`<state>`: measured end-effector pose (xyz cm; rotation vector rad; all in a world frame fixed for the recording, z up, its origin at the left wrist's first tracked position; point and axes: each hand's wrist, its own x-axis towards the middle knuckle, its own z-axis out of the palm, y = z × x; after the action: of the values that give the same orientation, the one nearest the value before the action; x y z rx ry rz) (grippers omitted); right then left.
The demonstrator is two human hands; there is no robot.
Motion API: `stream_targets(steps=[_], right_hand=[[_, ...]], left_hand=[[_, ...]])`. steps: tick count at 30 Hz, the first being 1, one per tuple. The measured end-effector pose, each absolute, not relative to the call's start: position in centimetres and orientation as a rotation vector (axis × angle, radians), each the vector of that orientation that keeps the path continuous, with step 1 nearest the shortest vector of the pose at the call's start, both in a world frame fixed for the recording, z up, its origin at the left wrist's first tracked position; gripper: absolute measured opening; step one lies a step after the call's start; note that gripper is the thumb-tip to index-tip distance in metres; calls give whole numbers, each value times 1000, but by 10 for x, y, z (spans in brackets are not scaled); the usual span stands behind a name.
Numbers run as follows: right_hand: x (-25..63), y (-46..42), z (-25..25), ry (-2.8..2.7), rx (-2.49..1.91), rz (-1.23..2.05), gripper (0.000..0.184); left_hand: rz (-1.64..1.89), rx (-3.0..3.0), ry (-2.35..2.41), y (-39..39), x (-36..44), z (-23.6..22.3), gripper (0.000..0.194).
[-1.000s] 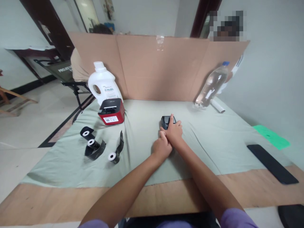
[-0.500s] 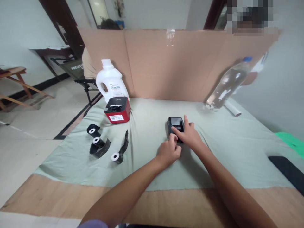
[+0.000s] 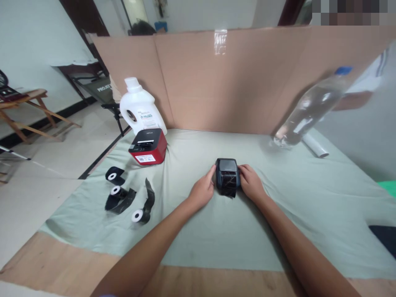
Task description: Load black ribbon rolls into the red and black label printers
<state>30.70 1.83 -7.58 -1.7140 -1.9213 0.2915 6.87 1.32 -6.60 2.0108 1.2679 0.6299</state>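
Right of the red-and-black plastic box (image 3: 147,147), a small, dark, boxy machine (image 3: 228,166) is sitting on the pale green cloth (image 3: 185,159). The left hand (image 3: 202,189) and right hand (image 3: 253,182) are gripping its two sides with their fingers, probably holding it steady.

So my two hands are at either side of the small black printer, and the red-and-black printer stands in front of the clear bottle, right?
Not quite: the red-and-black printer stands in front of the white jug, not the clear bottle, as the head view shows.
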Motion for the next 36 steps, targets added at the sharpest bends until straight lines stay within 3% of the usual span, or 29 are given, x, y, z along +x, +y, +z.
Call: stream_targets(steps=[13, 24, 36], right_hand=[[306, 18, -73, -1902, -1713, 343, 42], [305, 17, -71, -1882, -1715, 378, 43], [303, 14, -66, -1874, -1707, 394, 44]], left_hand=[[403, 2376, 1435, 9, 76, -63, 84], [615, 2353, 1282, 18, 70, -72, 83], [481, 2397, 1344, 24, 67, -69, 75]])
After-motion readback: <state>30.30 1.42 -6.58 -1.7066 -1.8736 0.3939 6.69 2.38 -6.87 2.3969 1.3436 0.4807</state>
